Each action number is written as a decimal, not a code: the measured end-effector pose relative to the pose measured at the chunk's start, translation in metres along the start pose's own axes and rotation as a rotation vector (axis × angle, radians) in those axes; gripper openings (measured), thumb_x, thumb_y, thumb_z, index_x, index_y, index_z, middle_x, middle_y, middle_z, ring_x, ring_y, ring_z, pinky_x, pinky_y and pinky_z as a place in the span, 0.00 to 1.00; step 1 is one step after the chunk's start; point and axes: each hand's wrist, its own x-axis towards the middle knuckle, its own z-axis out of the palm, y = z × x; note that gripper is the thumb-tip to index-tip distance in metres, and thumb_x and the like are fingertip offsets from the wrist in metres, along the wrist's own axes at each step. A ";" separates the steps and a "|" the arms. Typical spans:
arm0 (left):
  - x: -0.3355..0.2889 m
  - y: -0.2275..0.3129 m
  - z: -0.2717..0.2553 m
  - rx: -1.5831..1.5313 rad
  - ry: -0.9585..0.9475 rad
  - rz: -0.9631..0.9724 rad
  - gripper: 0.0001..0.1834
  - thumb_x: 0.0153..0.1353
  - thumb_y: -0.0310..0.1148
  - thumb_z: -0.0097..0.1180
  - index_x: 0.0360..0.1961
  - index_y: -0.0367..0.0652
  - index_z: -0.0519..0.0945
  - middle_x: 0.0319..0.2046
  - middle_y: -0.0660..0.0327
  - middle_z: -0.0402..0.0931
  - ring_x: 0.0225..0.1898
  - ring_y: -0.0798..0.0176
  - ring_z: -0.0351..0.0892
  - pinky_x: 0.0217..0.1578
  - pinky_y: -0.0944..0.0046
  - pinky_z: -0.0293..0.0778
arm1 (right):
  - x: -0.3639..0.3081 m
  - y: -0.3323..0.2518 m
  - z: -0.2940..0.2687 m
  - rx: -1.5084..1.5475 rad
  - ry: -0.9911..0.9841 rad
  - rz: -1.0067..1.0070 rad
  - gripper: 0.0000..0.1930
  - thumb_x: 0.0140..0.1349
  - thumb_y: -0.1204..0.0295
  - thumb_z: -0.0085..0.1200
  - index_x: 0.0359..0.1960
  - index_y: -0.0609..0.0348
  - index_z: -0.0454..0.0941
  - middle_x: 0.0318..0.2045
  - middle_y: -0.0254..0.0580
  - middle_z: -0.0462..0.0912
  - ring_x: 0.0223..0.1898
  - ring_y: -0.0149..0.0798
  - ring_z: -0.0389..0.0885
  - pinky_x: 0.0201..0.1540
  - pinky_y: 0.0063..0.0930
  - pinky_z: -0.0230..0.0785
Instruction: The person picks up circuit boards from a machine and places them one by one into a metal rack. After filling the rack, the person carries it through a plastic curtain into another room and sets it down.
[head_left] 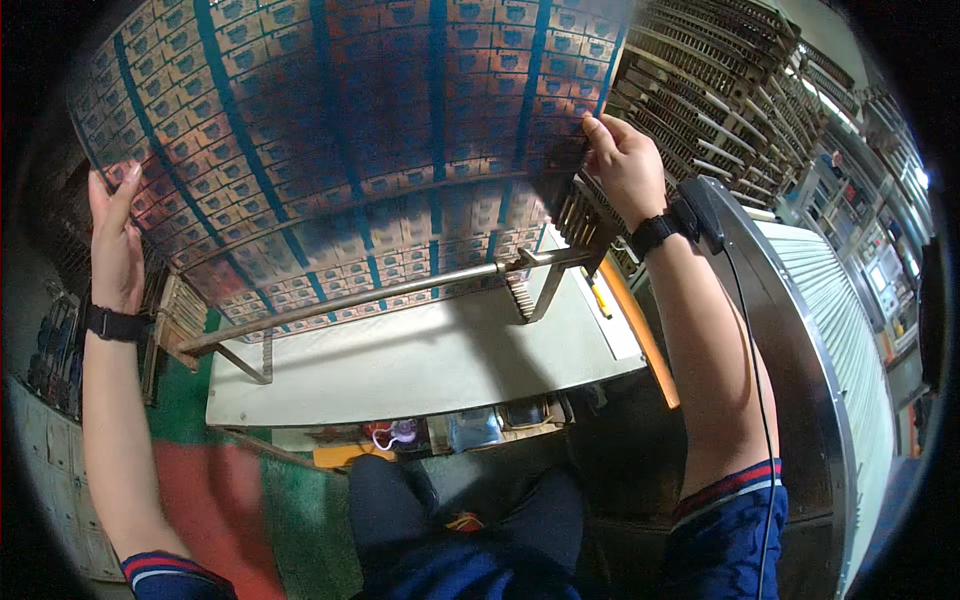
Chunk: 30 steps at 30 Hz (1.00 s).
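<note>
A large copper-coloured circuit board panel (pixel 380 110) with blue stripes and rows of small printed shapes is held up in front of me. My left hand (pixel 117 235) pinches its left edge between thumb and fingers. At the right edge, the fingers and thumb of my right hand (pixel 628 165) close on it. Behind and below it, a similar second panel (pixel 400 265) leans on a metal rack (pixel 350 308) with a long crossbar. This rack stands on a white table (pixel 400 375). The held panel hides most of what lies beyond it.
Tall slotted racks (pixel 700 90) stand at the right rear. A yellow marker-like object (pixel 602 302) lies at the table's right side. Close on my right is a metal-edged cart (pixel 835 400) with pale ridges. Under the tabletop, a shelf holds a purple item (pixel 402 432) and a blue bundle (pixel 472 428).
</note>
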 end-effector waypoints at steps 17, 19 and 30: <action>0.005 -0.001 -0.007 -0.127 -0.014 0.143 0.14 0.66 0.41 0.51 0.46 0.43 0.68 0.45 0.62 0.70 0.46 0.67 0.70 0.47 0.63 0.70 | -0.019 0.025 0.018 0.024 0.079 0.057 0.17 0.64 0.58 0.53 0.46 0.58 0.73 0.35 0.44 0.79 0.36 0.37 0.76 0.40 0.32 0.69; 0.007 -0.003 0.002 -0.227 -0.008 0.100 0.18 0.66 0.42 0.52 0.49 0.42 0.67 0.46 0.62 0.69 0.49 0.66 0.69 0.46 0.63 0.71 | -0.022 0.021 0.010 -0.028 0.149 0.036 0.17 0.65 0.58 0.52 0.45 0.59 0.73 0.32 0.39 0.76 0.33 0.30 0.73 0.38 0.26 0.68; -0.006 -0.030 -0.011 -0.332 0.039 0.114 0.14 0.68 0.38 0.49 0.48 0.44 0.64 0.43 0.62 0.71 0.44 0.70 0.73 0.44 0.65 0.73 | -0.023 0.019 0.013 -0.015 0.051 -0.019 0.10 0.69 0.64 0.47 0.36 0.58 0.71 0.23 0.26 0.67 0.25 0.20 0.63 0.27 0.17 0.58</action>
